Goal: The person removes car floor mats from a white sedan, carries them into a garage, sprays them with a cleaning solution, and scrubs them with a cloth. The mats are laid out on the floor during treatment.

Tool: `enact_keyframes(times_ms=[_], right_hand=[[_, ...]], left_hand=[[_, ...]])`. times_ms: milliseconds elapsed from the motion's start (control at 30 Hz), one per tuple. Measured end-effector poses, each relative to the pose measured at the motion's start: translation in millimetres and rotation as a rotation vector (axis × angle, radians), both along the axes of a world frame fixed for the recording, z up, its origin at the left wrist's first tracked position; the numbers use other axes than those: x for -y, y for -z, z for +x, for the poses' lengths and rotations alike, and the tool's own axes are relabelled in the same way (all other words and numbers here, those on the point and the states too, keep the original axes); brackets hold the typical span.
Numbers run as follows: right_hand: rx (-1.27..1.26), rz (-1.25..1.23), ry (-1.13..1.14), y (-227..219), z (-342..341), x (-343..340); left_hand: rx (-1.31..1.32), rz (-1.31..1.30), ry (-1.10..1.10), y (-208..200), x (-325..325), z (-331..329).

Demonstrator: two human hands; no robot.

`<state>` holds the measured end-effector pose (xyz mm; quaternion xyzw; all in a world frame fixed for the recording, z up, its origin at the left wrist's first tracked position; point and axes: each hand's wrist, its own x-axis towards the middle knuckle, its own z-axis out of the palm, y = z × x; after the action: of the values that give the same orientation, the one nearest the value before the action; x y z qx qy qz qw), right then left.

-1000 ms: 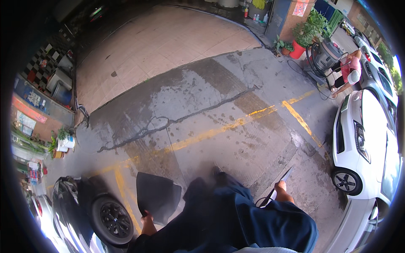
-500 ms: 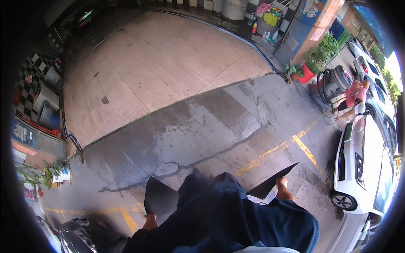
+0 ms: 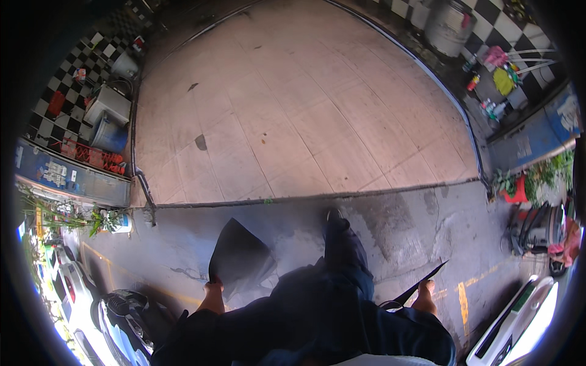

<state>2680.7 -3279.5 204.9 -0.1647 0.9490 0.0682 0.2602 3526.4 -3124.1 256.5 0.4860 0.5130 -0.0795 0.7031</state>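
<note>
My left hand [image 3: 213, 290] is closed on the edge of a flat black sheet [image 3: 239, 253] that looks like a car floor mat. The sheet hangs out at my left side, its broad face toward me. On the other side, my right hand [image 3: 425, 294] grips a second black mat [image 3: 416, 287], seen nearly edge-on as a thin dark strip. A thin loop shows by its lower end. My fingers are partly hidden on both sides. Between the hands are my dark clothing and one shoe [image 3: 333, 215] out in front.
Ahead lies a pale tiled floor pad [image 3: 293, 116] edged by a dark strip. Buckets and a blue tub [image 3: 110, 133] line the left wall. A large drum [image 3: 450, 27] and bottles stand far right. Cars [image 3: 516, 323] flank both sides. A person in pink [image 3: 571, 241] is beside a vacuum machine [image 3: 540, 226].
I have stepped forward, and the view has turned to the right; the tiled pad is nearer. Both mats remain in my hands, the right one now more edge-on.
</note>
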Motion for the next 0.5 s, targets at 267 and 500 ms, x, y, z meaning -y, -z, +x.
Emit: enact_keyframes(times_ms=[267, 500], right_hand=[[-0.142, -0.212, -0.226, -92, 78, 327], [-0.046, -0.302, -0.079, -60, 131, 556]], left_hand=[[0.100, -0.218, 0.124, -92, 260, 77], [0.020, -0.233, 0.025, -53, 486, 167]])
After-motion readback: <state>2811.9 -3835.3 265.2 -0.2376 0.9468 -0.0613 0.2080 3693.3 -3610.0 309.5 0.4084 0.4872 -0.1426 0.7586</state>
